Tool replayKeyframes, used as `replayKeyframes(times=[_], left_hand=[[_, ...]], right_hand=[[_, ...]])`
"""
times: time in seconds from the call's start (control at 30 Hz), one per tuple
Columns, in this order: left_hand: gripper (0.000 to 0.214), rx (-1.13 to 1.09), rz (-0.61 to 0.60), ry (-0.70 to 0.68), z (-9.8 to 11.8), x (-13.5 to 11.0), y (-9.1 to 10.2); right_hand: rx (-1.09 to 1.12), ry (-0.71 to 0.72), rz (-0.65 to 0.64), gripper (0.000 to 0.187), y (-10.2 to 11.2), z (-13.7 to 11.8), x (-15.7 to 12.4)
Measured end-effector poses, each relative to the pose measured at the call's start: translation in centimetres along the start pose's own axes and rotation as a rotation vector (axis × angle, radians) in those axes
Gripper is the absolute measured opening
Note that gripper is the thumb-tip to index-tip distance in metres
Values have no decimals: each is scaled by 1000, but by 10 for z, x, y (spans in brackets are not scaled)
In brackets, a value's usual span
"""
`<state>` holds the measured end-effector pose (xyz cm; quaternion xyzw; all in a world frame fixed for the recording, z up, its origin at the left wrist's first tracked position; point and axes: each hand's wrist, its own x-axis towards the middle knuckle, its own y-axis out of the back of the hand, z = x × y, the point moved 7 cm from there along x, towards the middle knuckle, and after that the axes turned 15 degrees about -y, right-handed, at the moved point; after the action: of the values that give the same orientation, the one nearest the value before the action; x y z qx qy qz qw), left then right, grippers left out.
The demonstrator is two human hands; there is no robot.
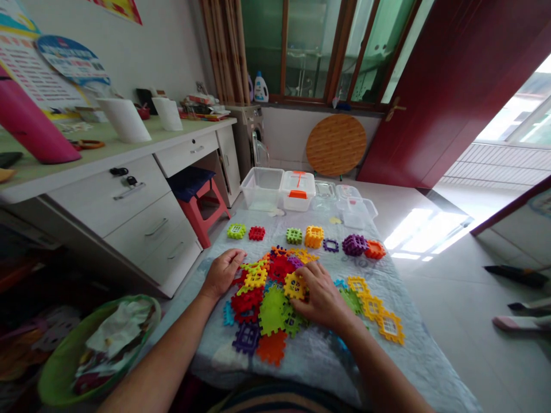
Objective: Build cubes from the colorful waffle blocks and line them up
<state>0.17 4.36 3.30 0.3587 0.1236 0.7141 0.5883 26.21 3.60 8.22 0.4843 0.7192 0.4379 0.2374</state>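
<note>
A heap of interlocking plastic building tiles, with a red tile [282,268], a light green tile [272,310] and an orange tile [272,347], lies before me. My right hand [322,295] grips a yellow window tile [295,286] between thumb and fingers, over the heap's right side. At the heap's left edge, my left hand [221,275] is closed with its fingers curled together; whatever it may hold is hidden. Beside it sits another yellow window tile [256,278]. A dark purple window tile [247,338] lies at the near left.
Behind the heap stand sorted stacks: green [236,231], red [257,233], orange [314,236] and purple [355,245]. Farther back are a clear plastic bin [263,179] and a lidded box [298,198]. Loose yellow tiles [372,307] lie right. A pink stool [202,212] stands left.
</note>
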Motion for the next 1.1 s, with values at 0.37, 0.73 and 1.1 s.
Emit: replayKeyframes(times=[0.37,0.73,1.1], left_hand=[[42,6,-4,-14,3,0,0],[41,3,12,-22,-2,2,-1],[62,257,-356,-729,127,-54,-8]], right_hand=[[159,-57,1,40,7,24,2],[92,-181,215,37,15,52,6],[77,-271,192,44,63,107,-20]])
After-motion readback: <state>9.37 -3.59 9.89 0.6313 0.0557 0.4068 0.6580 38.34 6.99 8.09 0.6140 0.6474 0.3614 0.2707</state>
